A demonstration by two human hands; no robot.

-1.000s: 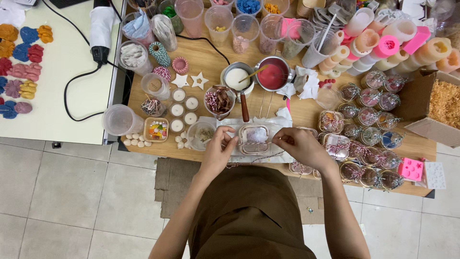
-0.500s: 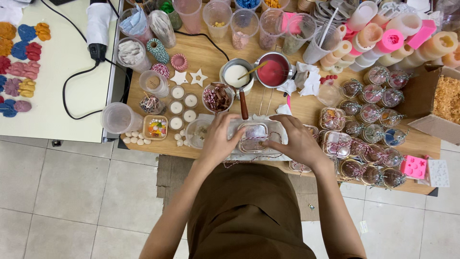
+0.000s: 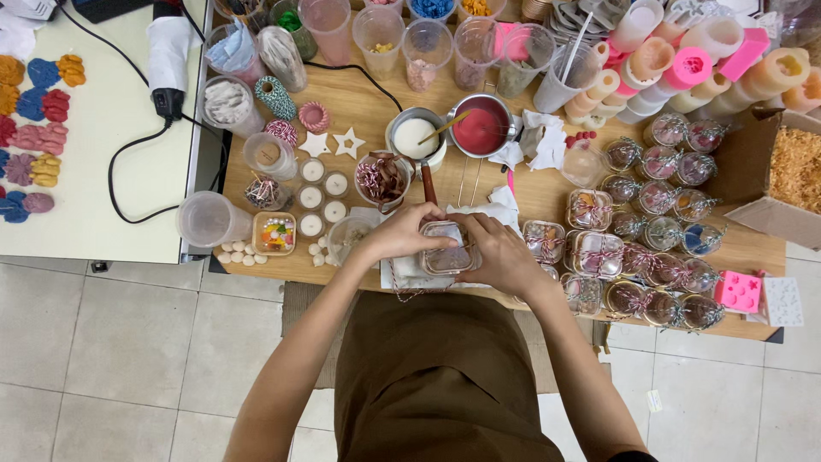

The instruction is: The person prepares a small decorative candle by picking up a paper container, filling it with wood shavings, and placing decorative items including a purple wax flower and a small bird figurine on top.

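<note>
Hands (image 3: 453,239) over crowded wooden table (image 3: 359,111); tiled floor (image 3: 111,351) below.

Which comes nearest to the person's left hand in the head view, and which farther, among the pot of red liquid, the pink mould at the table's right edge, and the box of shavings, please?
From the left hand:
1. Pot of red liquid, up and just right, nearest.
2. Pink mould, far right, near the table's front edge.
3. Box of shavings, far right corner, slightly farther.

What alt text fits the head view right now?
Seen from above, both hands, left hand and right hand, grip a small clear box on a white cloth at the near edge of a crowded wooden table. A red pot, a white pot and string-tied jars surround it.
</note>
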